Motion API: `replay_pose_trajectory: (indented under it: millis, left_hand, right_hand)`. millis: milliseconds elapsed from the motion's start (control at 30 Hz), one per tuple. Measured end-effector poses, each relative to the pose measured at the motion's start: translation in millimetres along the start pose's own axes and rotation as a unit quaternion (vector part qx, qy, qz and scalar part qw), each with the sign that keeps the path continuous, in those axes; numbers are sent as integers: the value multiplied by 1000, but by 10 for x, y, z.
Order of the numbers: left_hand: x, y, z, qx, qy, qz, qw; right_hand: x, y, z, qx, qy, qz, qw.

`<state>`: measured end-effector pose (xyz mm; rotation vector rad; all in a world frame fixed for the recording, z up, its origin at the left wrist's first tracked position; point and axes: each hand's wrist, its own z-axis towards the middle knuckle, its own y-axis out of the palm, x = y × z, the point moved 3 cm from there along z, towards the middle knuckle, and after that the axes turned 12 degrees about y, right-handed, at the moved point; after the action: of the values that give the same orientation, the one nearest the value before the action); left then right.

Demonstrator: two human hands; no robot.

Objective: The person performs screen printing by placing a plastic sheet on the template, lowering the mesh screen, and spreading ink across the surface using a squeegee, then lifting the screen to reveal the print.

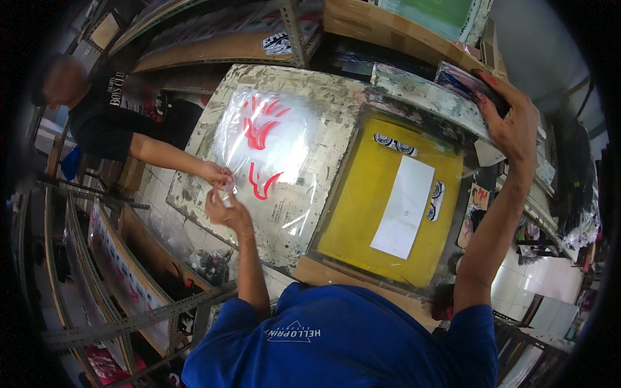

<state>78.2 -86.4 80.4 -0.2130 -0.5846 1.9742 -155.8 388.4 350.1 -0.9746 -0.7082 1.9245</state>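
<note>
A clear plastic sheet (294,139) printed with red flame-like shapes lies on the paint-worn table. My left hand (226,212) pinches the sheet's near left corner, its fingers closed. Right beside it, a co-worker's hand (217,173) grips the same edge. At the far right, my right hand (514,123) is wrapped round the end of an ink-stained squeegee (456,81), thumb on the near side. To the right of the sheet lies a framed yellow printing screen (349,213) with a white paper strip (404,207) and black-and-white patterned patches on it.
A person in a dark shirt (97,123) stands at the left of the table. Racks with upright printed boards (123,265) fill the lower left. Shelving (220,48) and a cardboard box (388,26) stand behind the table. A cluttered bench (550,187) runs along the right.
</note>
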Motion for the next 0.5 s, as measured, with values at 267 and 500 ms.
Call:
replay_pose_trajectory:
  millis: [267,500]
  left_hand:
    - [1064,868,-92,-185,47,-162,968]
    - [950,1166,-252,-263,-90,-252,927]
  right_hand:
    - [-22,-88,24,-22,30,-19,999]
    - [4,-25,34,-15,-4,-7,1000]
